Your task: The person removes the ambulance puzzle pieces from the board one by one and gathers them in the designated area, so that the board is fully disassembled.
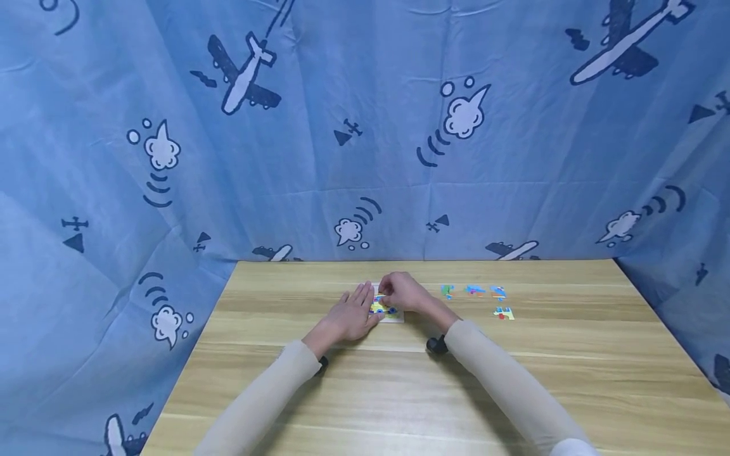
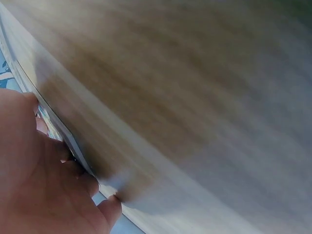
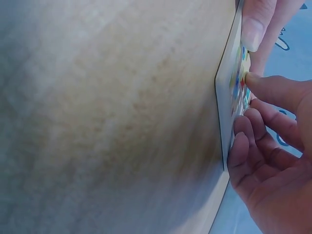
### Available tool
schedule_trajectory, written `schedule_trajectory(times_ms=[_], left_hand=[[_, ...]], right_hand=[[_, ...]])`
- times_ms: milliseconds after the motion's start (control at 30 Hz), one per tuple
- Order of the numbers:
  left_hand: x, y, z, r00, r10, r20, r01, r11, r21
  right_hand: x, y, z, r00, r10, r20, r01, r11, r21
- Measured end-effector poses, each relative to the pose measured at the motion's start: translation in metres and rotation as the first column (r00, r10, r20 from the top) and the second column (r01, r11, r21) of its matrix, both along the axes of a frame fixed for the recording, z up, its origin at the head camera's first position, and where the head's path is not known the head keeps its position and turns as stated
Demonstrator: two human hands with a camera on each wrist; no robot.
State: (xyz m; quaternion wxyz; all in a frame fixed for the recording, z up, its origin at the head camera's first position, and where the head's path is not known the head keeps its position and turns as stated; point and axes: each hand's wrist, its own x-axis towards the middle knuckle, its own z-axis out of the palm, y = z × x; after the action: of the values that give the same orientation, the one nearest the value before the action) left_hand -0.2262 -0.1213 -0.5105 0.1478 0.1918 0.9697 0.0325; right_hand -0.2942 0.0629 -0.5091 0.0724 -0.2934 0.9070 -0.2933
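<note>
A small flat puzzle board [image 1: 393, 319] with a pale border and a yellow, blue and red picture lies on the table. Across its left side rests my left hand [image 1: 352, 313], fingers stretched out and thumb along the near edge. My right hand [image 1: 403, 292] is over the upper right part, its fingers curled. In the right wrist view, its thumb [image 3: 273, 90] and fingertips pinch at a puzzle piece [image 3: 242, 83] on the board, largely hidden by the fingers. The left wrist view shows my left fingers [image 2: 87, 185] along the board's edge [image 2: 78, 148].
To the right of the board lie several loose puzzle pieces: a green one [image 1: 447, 291], a blue and red one [image 1: 474, 289], a blue one [image 1: 498, 292] and a yellow one [image 1: 504, 313]. A blue curtain [image 1: 393, 158] hangs behind the wooden table [image 1: 376, 392].
</note>
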Motion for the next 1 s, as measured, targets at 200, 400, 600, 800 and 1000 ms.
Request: schedule_trajectory(times_ms=[200,400,600,800,1000], left_hand=[[-0.003,0.001,0.000,1.000,0.015,0.021,-0.015,1.000,-0.001],[-0.006,0.001,-0.005,1.000,0.015,0.017,-0.014,1.000,-0.017],[-0.006,0.001,-0.007,1.000,0.015,0.016,-0.015,1.000,-0.016],[-0.004,0.002,-0.001,1.000,0.007,-0.008,-0.007,0.999,-0.032],[-0.003,0.003,-0.004,1.000,0.021,0.007,-0.021,1.000,-0.018]], right_hand=[[0.001,0.003,0.004,0.999,-0.010,0.034,0.012,0.998,-0.060],[0.004,0.006,0.006,0.999,-0.031,0.037,0.034,0.996,-0.086],[0.006,0.009,0.005,0.996,-0.035,0.088,0.048,0.988,-0.149],[0.007,0.014,0.006,0.987,-0.052,0.154,0.091,0.962,-0.258],[0.013,0.026,0.013,0.978,-0.079,0.193,0.137,0.941,-0.308]])
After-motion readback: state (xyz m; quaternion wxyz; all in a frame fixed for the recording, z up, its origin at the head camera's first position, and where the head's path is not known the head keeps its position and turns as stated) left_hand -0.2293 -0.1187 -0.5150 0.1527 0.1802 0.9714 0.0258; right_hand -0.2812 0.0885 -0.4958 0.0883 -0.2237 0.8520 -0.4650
